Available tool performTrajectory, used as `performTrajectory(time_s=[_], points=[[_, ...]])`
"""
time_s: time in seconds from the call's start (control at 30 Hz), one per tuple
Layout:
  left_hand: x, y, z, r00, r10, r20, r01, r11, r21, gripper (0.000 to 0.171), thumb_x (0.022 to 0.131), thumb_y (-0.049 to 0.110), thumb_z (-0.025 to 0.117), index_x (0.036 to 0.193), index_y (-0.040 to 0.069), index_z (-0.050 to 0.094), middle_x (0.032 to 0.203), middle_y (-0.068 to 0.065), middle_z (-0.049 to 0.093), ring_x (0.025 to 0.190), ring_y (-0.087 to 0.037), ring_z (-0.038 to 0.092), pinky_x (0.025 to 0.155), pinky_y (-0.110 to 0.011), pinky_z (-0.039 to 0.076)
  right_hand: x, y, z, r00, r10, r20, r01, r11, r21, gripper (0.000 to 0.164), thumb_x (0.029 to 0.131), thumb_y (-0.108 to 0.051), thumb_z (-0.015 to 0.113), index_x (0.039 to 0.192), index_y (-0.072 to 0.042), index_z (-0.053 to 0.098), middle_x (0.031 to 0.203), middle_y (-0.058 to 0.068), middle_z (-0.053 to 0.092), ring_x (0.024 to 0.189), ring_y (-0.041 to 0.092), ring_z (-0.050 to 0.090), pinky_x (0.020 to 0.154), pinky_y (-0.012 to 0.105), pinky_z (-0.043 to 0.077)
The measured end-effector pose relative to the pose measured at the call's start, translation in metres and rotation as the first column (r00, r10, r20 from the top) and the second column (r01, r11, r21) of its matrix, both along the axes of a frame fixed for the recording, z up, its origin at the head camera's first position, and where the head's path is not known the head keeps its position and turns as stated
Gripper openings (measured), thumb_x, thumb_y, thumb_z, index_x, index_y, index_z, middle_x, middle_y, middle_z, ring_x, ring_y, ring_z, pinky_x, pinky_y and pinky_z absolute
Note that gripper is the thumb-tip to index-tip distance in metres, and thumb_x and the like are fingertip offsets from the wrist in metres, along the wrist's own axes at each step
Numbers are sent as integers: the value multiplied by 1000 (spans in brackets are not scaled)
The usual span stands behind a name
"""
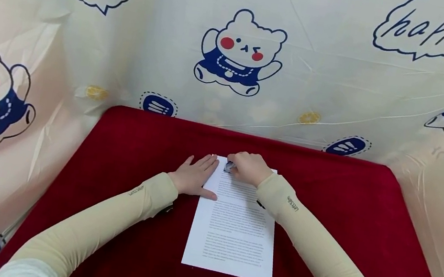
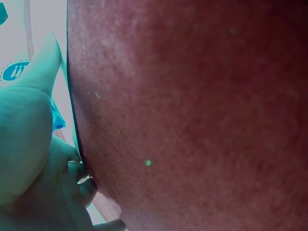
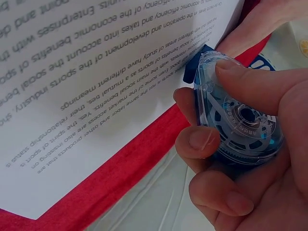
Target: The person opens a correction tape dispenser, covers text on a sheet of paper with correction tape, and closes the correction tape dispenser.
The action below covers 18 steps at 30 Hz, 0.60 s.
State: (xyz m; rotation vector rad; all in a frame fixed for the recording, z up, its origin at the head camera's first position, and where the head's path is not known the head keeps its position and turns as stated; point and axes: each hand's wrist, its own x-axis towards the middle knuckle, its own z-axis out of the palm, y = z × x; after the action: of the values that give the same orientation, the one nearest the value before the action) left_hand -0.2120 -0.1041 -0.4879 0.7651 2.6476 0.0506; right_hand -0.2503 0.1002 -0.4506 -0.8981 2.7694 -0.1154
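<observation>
A printed sheet of paper (image 1: 238,238) lies on the red cloth, its lines of text running across it. Near its top left, my right hand (image 1: 249,168) grips a correction tape dispenser (image 3: 240,115) with a clear casing and blue inner wheels. In the right wrist view, the dispenser's blue tip (image 3: 192,65) meets the paper beside the printed lines. My left hand (image 1: 196,176) rests flat with fingers spread along the sheet's left edge, its thumb on the paper. The left wrist view shows that hand (image 2: 29,139) at the far left, tinted green.
A dark red cloth (image 1: 142,145) covers the table. Behind it and at both sides hangs a pale curtain (image 1: 327,77) printed with cartoon bears and the word "happy". Cream sleeves (image 1: 105,217) cover both forearms.
</observation>
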Motion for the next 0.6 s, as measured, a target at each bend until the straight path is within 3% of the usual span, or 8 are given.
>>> performTrajectory(time_s=[0.3, 0.6], points=[[1, -1, 5, 1000, 0, 15, 0, 1000, 10, 115, 91, 73, 62, 167, 4, 10, 175, -13, 6, 161, -30, 6, 124, -64, 13, -1, 3, -1, 1000, 14, -10, -14, 1000, 1, 33, 100, -21, 71, 131, -11, 69, 117, 6, 75, 95, 20, 71, 87, 39, 61], [3, -2, 8, 1000, -10, 11, 10, 1000, 2, 115, 91, 74, 61, 167, 4, 11, 175, -13, 7, 161, -30, 7, 123, -64, 14, -2, 2, -7, 998, 43, 50, -38, 994, -106, 32, 103, -23, 68, 131, -8, 65, 124, 9, 73, 110, 24, 70, 97, 42, 57]])
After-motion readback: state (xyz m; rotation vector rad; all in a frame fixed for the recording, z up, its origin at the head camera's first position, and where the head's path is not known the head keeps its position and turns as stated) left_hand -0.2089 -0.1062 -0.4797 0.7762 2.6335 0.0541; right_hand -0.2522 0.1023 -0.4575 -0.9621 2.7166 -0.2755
